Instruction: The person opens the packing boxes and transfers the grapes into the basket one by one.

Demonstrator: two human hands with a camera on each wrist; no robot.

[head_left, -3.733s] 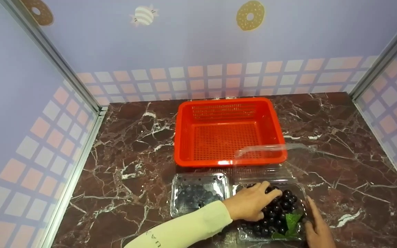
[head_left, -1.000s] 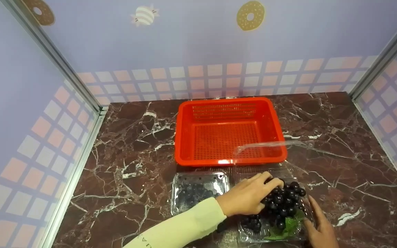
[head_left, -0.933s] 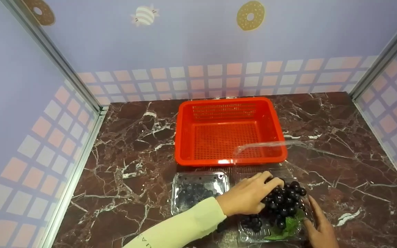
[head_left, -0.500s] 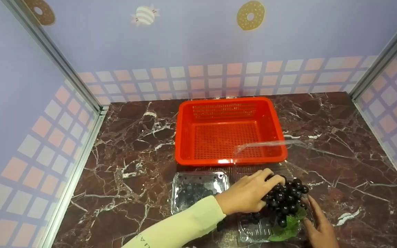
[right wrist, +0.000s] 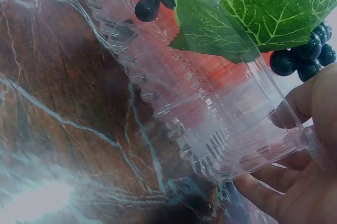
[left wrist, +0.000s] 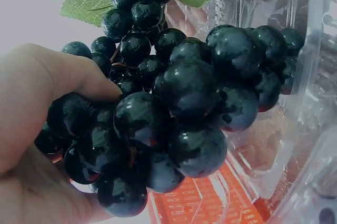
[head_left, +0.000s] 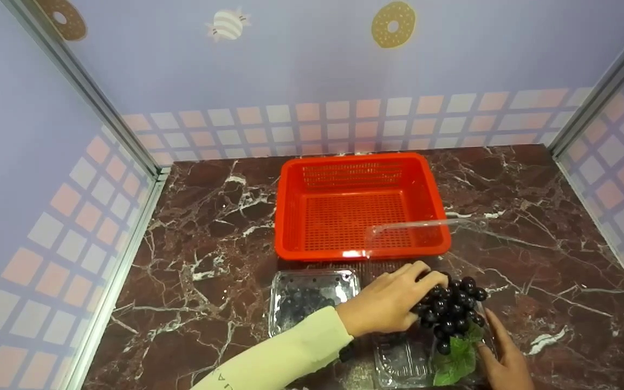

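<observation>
A bunch of dark grapes [head_left: 453, 309] with a green leaf [head_left: 457, 360] hangs from my left hand [head_left: 385, 300], raised over an opened clear plastic clamshell box [head_left: 401, 363]. In the left wrist view, the thumb and fingers of that hand [left wrist: 39, 113] curl round the grapes [left wrist: 192, 89]. My right hand [head_left: 504, 355] grips the box's right side. Close up in the right wrist view, its thumb lies over the rim of the clear box [right wrist: 184, 124] and its fingers sit beneath. The box's lid stands up at the back, overlapping the basket in view.
A red plastic basket [head_left: 282, 216] with a slotted bottom stands behind the boxes. Left of the opened box sits a second clear box [head_left: 314, 298] with small dark fruit inside. Patterned panels [head_left: 344, 70] wall in the marbled table [head_left: 209, 227] at the back and sides.
My left hand has lifted the grape bunch with its leaf up out of the clear box, baring more of the box's bottom. The right hand has stayed on the box's side.
</observation>
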